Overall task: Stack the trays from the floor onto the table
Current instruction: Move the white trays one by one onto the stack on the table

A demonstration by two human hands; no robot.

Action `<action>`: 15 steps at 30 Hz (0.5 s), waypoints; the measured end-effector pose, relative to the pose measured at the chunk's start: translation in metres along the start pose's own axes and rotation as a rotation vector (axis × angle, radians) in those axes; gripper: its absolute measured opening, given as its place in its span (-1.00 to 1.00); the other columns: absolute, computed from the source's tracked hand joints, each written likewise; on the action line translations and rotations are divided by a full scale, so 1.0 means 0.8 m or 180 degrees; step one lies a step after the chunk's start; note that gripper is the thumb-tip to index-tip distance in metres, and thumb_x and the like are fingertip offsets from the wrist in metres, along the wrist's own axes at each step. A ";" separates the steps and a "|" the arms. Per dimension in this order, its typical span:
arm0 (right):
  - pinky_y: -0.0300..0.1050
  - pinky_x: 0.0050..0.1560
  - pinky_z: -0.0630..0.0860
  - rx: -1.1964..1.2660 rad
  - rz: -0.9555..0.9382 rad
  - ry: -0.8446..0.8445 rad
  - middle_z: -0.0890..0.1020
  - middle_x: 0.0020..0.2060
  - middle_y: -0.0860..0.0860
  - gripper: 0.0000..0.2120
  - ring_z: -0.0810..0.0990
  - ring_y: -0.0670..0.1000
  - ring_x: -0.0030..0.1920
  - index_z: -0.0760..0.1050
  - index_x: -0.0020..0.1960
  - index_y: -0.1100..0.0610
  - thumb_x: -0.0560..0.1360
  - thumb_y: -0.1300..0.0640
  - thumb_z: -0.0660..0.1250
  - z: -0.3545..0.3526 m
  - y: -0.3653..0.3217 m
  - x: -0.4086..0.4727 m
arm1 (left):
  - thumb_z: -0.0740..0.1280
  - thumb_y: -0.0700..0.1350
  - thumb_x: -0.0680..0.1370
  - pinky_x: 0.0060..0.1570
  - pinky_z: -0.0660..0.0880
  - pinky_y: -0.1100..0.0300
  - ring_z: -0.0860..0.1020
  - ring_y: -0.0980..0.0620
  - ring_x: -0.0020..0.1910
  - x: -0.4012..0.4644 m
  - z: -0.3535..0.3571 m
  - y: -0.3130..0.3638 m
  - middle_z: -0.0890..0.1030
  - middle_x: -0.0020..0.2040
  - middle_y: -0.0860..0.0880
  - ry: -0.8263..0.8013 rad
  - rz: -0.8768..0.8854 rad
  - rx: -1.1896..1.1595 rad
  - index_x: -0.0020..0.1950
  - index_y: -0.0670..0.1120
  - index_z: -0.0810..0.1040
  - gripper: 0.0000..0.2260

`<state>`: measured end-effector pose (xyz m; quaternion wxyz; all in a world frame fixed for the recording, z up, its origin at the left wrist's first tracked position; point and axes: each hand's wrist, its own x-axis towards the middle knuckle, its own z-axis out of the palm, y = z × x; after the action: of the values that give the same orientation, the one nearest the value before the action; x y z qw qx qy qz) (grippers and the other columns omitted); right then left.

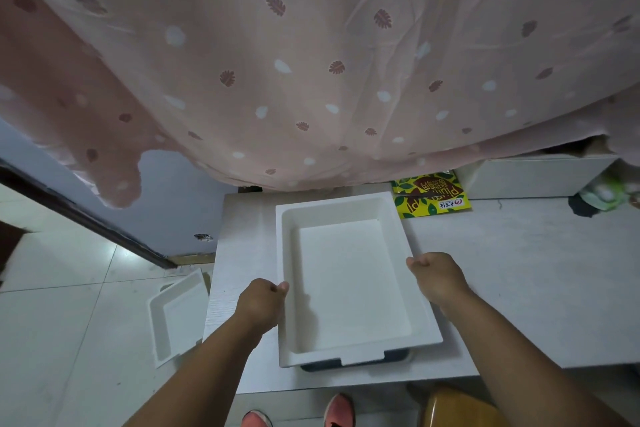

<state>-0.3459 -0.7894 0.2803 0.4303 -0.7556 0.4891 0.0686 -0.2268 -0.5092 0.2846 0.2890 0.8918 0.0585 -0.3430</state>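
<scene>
Gripping the white tray (349, 274) by both long sides, the person has it over the pale worktop (519, 270), and here's how it sits: the left hand (261, 305) is curled on the tray's left rim, thumb tip on the top edge, while the right hand (438, 276) is curled on the right rim, thumb pointing in toward the tray. The tray lies squarely between the two hands, open side up, its inside bare and white. Its near end sits on something dark (356, 362), a strip of which peeks out under the front lip; what that is cannot be told. Down to the left, on the tiled floor (52, 322), a second white tray (178, 317) lies just beside the worktop's edge, well clear of the left hand. Beyond the held tray's far right corner, a yellow-green packet (431, 194) lies flat on the worktop, just short of a pink leaf-patterned curtain (311, 62) that hangs over the back. At the bottom edge, two pink shoes (337, 409) show on the floor, with a yellowish stool (457, 409) near the right forearm
</scene>
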 end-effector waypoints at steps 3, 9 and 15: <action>0.02 -0.09 0.57 -0.0211 -0.0035 0.0035 0.59 -0.29 0.13 -0.61 0.60 0.17 -0.19 0.53 -0.26 0.25 0.60 -0.02 0.28 0.001 -0.001 0.000 | 0.21 0.02 0.64 -0.30 0.36 0.18 0.40 -0.05 -0.45 0.003 0.002 0.001 0.38 -0.47 -0.05 0.0034 0.0041 0.0261 -0.39 -0.10 0.26 -0.57; -0.01 0.11 0.53 -0.0583 0.0003 0.0089 0.67 0.02 0.11 -0.67 0.61 0.15 0.04 0.62 0.06 0.18 0.60 -0.06 0.24 -0.008 -0.021 -0.019 | 0.14 0.15 0.63 -0.16 0.51 0.13 0.54 -0.06 -0.34 -0.003 -0.011 0.004 0.59 -0.30 -0.10 -0.0093 0.0271 0.0642 -0.28 -0.12 0.41 -0.57; 0.08 0.35 0.43 -0.1002 -0.0794 0.0554 0.41 0.45 0.08 -0.51 0.39 0.15 0.42 0.41 0.46 0.11 0.60 -0.09 0.25 -0.001 -0.060 -0.064 | 0.09 0.14 0.64 -0.08 0.53 0.08 0.65 -0.05 -0.10 -0.020 -0.047 0.012 0.67 -0.18 -0.06 0.0108 0.0931 0.0323 -0.16 -0.19 0.57 -0.53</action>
<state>-0.3336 -0.7479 0.3357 0.2683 -0.8712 0.4103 0.0249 -0.2138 -0.4947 0.3221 0.2895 0.9099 -0.0845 -0.2847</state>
